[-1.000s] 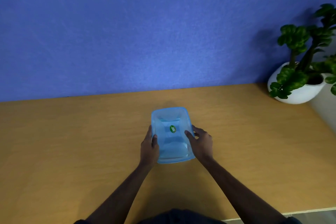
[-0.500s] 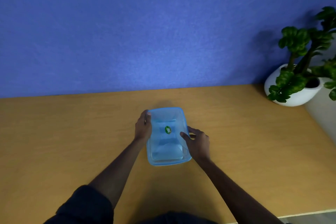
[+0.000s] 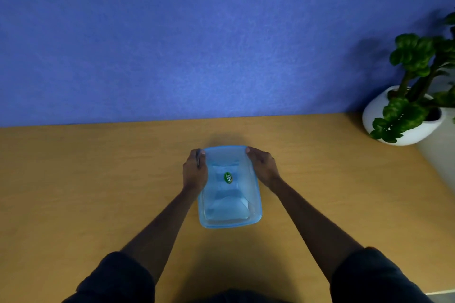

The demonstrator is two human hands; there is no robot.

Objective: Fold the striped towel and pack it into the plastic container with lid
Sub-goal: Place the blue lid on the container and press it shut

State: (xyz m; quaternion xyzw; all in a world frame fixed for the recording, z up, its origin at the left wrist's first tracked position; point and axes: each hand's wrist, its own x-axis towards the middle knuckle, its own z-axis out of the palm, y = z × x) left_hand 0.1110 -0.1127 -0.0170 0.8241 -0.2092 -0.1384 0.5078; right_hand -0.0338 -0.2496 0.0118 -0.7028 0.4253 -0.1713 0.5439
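Both hands were shifted toward the far end of the container over the preceding second, the left hand first and the right hand after it; one second earlier they had been placed at the near half. At the moment shown, the left hand was laid against the far left corner of the translucent blue lid, fingers curled over the rim and pressed down on it. The plastic container was set near the middle of the wooden table, its long axis running away from the viewer, with the lid seated on top. A folded towel, seen only dimly through the lid, was held inside; its stripes could not be made out. A green oval sticker was fixed at the lid's centre. The right hand was pressed on the far right corner, fingertips on the rim. A potted plant in a white pot was placed at the table's far right, against the blue wall.
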